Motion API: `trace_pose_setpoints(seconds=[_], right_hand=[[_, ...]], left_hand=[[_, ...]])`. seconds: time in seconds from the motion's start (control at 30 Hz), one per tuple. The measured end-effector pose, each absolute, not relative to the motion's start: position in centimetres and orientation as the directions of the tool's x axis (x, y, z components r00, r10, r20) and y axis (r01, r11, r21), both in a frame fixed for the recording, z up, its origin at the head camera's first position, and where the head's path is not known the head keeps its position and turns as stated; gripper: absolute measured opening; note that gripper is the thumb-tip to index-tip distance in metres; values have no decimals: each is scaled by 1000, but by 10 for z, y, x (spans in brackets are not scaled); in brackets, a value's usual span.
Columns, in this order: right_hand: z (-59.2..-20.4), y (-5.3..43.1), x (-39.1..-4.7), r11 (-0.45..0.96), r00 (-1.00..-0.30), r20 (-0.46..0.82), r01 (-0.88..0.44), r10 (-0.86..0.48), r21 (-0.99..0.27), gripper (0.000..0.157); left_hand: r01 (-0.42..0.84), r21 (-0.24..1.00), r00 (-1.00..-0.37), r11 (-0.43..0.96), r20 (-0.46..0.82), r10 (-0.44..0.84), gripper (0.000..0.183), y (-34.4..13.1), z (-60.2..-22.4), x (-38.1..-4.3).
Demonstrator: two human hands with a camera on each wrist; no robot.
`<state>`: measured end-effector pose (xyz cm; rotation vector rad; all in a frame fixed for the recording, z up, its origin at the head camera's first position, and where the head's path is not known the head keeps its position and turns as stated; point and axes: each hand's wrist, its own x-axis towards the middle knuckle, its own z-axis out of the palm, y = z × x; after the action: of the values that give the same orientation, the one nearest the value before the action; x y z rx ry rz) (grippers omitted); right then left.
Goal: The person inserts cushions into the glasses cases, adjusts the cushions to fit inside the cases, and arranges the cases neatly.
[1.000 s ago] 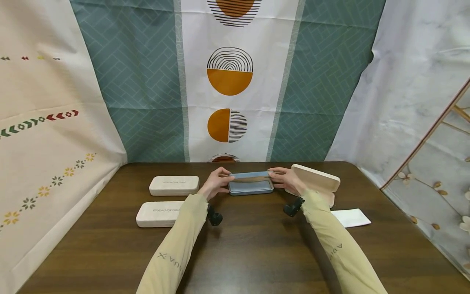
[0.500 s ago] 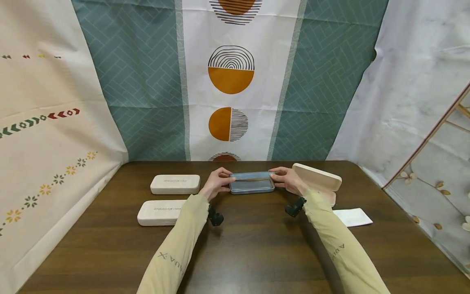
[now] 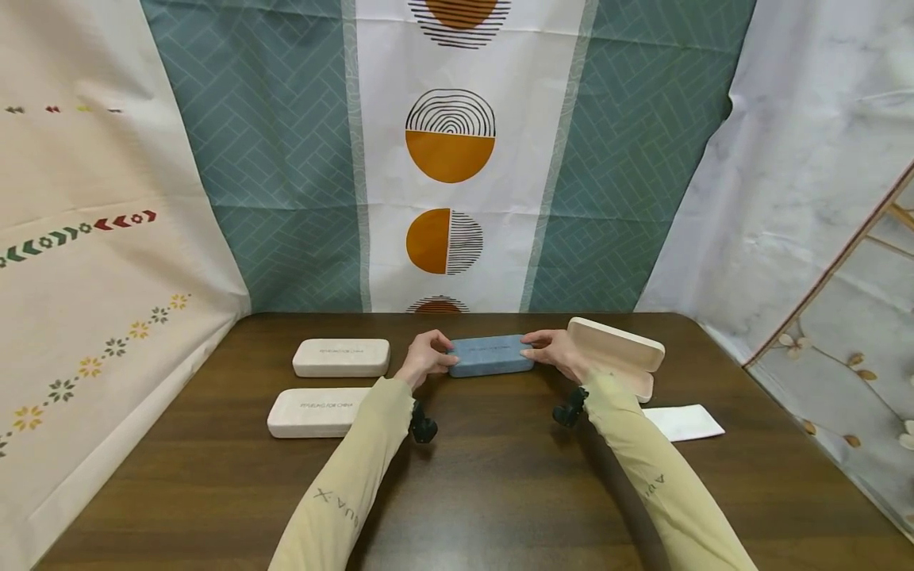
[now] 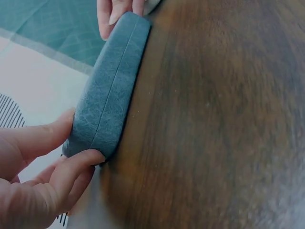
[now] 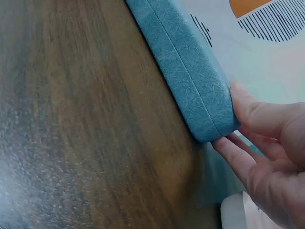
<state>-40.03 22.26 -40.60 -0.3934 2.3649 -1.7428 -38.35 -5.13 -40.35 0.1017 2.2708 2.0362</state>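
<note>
A blue glasses case (image 3: 489, 356), its lid down, lies at the far middle of the table, lettering faint on top. Its left end is pinched by my left hand (image 3: 427, 358); in the left wrist view the thumb is at the upper edge and curled fingers at the lower corner of the case (image 4: 107, 90). My right hand (image 3: 559, 352) grips the opposite end. Seen from the right wrist, the thumb (image 5: 264, 114) presses the top edge and the fingers reach round the end of the case (image 5: 190, 81). What the case holds is hidden.
Two closed cream glasses cases, a far one (image 3: 341, 358) and a nearer one (image 3: 314, 413), lie to the left. An open cream case (image 3: 616, 349) stands just behind my right hand. A folded white cloth (image 3: 687, 422) lies right of my right forearm. Patterned curtains (image 3: 293, 159) rise behind the table.
The blue case's lid, raised a second ago with the inside showing, has come down and the case is now closed. Both hands stay at its ends.
</note>
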Motion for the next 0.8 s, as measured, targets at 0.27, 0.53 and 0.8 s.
trace_pose_setpoints(seconds=[0.27, 0.53, 0.8], right_hand=[[-409, 214, -399, 217, -951, 28, -99, -308, -971, 45], [-408, 196, -395, 179, -967, 28, -75, -253, -981, 43], [-411, 192, -392, 198, -974, 15, -61, -227, -978, 43]], left_hand=[[-22, 988, -992, 155, -40, 116, 32, -62, -399, -388], [-43, 987, -989, 158, -65, 134, 35, -79, -397, -390], [-49, 988, -985, 149, -72, 158, 35, -84, -401, -392]])
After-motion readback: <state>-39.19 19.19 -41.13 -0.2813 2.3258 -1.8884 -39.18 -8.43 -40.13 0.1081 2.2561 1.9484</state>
